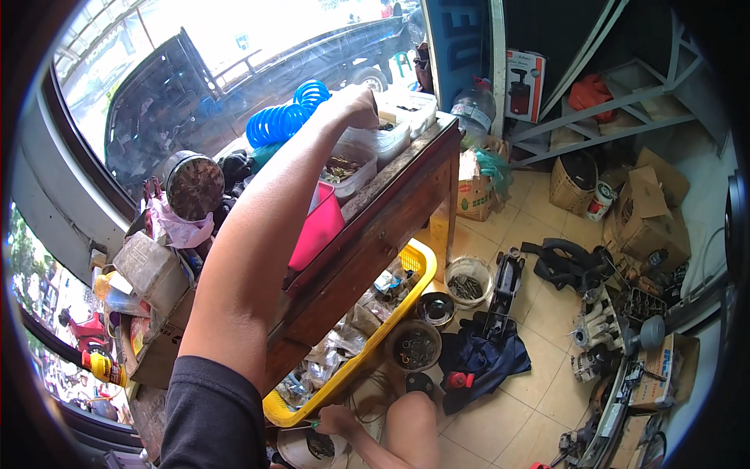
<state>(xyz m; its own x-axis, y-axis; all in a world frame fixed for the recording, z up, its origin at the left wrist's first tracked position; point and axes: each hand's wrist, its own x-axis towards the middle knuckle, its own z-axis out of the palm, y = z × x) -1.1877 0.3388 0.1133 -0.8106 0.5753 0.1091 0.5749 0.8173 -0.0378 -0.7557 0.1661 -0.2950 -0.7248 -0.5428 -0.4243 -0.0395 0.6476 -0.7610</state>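
Observation:
My left arm stretches up over the wooden workbench (383, 246). My left hand (353, 105) bends down over the clear plastic tubs of small metal parts, and its fingertips are hidden. Closest to it is a tub (380, 144) just below the hand; another tub (344, 173) holds brassy pieces. Low in the view, my right hand (337, 420) is closed beside the rim of a white bucket (293, 451) with dark bits in it. Something thin with a bit of green shows at its fingers, too small to name. My bare knee (414, 426) is next to that forearm.
A yellow basket (426, 270) of bagged parts stands against the bench. A pink bin (320, 227) and coiled blue hose (277, 125) lie by my left arm. On the tiles are a bucket of bolts (467, 283), a floor jack (504, 289), dark cloth (484, 356) and engine parts (601, 324).

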